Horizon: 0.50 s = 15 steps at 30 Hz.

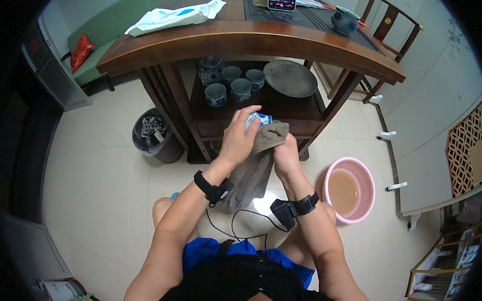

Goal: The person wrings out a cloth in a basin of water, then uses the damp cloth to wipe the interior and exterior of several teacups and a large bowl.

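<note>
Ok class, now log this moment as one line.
left hand: holding blue-and-white piece | right hand: holding grey-brown cloth against it | shelf: four cups, pot, round plate | floor: pink basin, bin

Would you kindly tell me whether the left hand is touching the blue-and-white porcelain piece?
Touching: in the head view, the left hand holds the blue-and-white porcelain piece between thumb and fingers, with no gap showing.
</note>
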Each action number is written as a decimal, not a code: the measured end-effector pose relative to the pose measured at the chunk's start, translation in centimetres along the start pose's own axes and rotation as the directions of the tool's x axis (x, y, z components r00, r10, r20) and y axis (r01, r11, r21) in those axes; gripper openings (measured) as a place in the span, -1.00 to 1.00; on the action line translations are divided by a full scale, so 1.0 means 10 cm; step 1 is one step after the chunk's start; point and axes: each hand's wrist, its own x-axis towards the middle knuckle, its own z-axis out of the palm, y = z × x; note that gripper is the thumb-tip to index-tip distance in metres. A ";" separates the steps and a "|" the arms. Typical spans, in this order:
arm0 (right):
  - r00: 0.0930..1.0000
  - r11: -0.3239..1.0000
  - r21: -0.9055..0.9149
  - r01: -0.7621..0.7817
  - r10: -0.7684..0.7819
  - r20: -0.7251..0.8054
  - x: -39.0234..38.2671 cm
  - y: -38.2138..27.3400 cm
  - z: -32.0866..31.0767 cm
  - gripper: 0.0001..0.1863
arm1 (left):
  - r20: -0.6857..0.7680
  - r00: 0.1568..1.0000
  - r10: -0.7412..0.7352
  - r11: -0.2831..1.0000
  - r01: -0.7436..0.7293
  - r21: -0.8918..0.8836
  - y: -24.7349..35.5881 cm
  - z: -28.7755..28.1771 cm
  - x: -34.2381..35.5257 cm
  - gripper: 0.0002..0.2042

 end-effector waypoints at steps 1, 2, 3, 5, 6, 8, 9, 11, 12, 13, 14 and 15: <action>0.996 0.993 0.077 -0.090 0.088 0.033 -0.01 0.01 0.04 -0.79 | 0.007 0.999 -0.031 0.999 0.032 -0.012 -0.07 -0.04 0.03 -0.68; 0.995 0.997 0.007 -0.077 0.076 0.060 0.00 0.08 0.05 -0.78 | 0.015 0.998 -0.062 0.998 0.062 -0.026 -0.14 -0.09 0.06 -0.70; 0.995 0.997 0.006 -0.080 0.079 0.057 -0.03 0.12 0.06 -0.78 | 0.017 0.998 -0.065 0.997 0.065 -0.028 -0.21 -0.14 0.09 -0.70; 0.959 0.936 -0.253 0.243 -0.193 0.207 -0.12 0.11 0.14 -0.77 | 0.192 0.960 -0.203 0.908 0.258 -0.330 -0.27 -0.26 0.16 -0.66; 0.939 0.882 -0.345 0.322 -0.250 0.237 -0.13 0.17 0.14 -0.72 | 0.303 0.904 -0.303 0.758 0.421 -0.498 -0.29 -0.29 0.15 -0.65; 0.842 0.665 -0.519 0.537 -0.385 0.378 -0.19 0.15 0.16 -0.58 | 0.421 0.831 -0.363 0.645 0.551 -0.530 -0.31 -0.39 0.15 -0.62; 0.778 0.535 -0.565 0.628 -0.434 0.455 -0.19 0.18 0.16 -0.53 | 0.472 0.794 -0.384 0.611 0.601 -0.515 -0.32 -0.43 0.15 -0.61; 0.772 0.441 -0.636 0.633 -0.408 0.486 -0.21 0.24 0.19 -0.51 | 0.461 0.787 -0.410 0.656 0.605 -0.451 -0.39 -0.48 0.12 -0.60; 0.769 0.338 -0.696 0.633 -0.380 0.514 -0.21 0.25 0.20 -0.49 | 0.449 0.781 -0.434 0.696 0.607 -0.383 -0.42 -0.51 0.11 -0.59; 0.770 0.337 -0.698 0.632 -0.379 0.514 -0.21 0.26 0.19 -0.49 | 0.450 0.781 -0.433 0.696 0.607 -0.384 -0.39 -0.54 0.11 -0.59; 0.690 0.250 -0.657 0.711 -0.426 0.585 -0.19 0.26 0.19 -0.50 | 0.440 0.778 -0.448 0.750 0.595 -0.288 -0.36 -0.57 0.11 -0.59; 0.601 0.158 -0.606 0.779 -0.462 0.652 -0.17 0.25 0.18 -0.50 | 0.428 0.777 -0.462 0.795 0.577 -0.188 -0.31 -0.60 0.12 -0.58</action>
